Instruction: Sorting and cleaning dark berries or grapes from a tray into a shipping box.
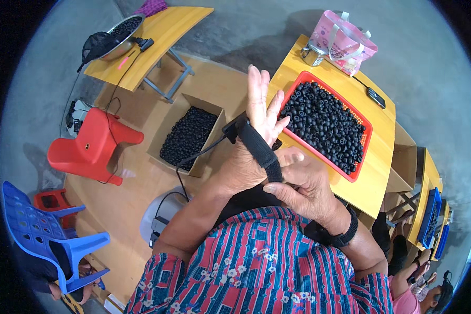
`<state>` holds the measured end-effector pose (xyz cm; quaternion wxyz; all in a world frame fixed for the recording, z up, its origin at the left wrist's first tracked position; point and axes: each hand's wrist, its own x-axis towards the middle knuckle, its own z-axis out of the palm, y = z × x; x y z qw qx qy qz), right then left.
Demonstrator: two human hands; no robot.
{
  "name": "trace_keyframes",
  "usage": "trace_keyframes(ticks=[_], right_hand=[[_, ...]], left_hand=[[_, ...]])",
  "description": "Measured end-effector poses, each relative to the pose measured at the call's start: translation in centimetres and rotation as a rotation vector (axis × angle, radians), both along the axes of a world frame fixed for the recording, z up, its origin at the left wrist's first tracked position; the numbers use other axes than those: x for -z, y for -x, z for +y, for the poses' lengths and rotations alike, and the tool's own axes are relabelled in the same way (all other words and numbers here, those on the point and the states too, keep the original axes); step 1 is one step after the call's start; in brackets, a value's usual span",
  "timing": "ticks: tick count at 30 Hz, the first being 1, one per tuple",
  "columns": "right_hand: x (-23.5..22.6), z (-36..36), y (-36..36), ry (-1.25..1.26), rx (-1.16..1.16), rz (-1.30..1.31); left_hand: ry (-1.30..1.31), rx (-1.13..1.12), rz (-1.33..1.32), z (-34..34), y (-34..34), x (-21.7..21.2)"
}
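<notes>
My left hand (pixel 243 161) is raised in front of my chest with its fingers stretched out. A wide black strap (pixel 258 148) runs around it, with a small dark device and a cable on its left side. My right hand (pixel 315 192) is closed on the strap's lower end, thumb and fingers pinching it. A black band (pixel 345 235) circles my right wrist. Just beyond my hands, a red plastic basket (pixel 370 137) full of small black rings (pixel 324 123) sits on a yellow wooden table (pixel 378 180).
A pink bag (pixel 342 44), a glass mug (pixel 313 54) and a black phone (pixel 376 97) share the table. Left are a cardboard box (pixel 156 149) of black pieces, a red stool (pixel 91 149), a blue chair (pixel 34 222) and a metal bowl (pixel 121 49). People sit lower right and lower left.
</notes>
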<state>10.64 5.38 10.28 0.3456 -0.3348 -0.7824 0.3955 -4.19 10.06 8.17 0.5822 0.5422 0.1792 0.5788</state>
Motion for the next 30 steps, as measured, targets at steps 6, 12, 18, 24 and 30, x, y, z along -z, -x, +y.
trace_keyframes(ticks=[6, 12, 18, 24, 30], right_hand=[[0.1, -0.2, 0.6, 0.093, -0.028, 0.012], [2.2, -1.5, 2.4, 0.116, -0.22, 0.092], [2.3, -0.4, 1.8, 0.44, -0.155, 0.106], [3.2, 1.0, 0.5, -0.022, -0.088, 0.122], [4.1, 0.4, 0.9, 0.439, -0.064, 0.042]], left_hand=[[0.079, -0.021, 0.044, 0.9, -0.5, -0.3], [0.345, -0.237, -0.312, 3.4, -3.1, -1.3], [0.344, -0.331, -0.314, 5.1, -3.6, 0.2], [0.903, 0.354, -1.033, 4.4, -3.9, -2.2], [0.752, 0.45, -0.855, 1.9, -6.3, -5.5]])
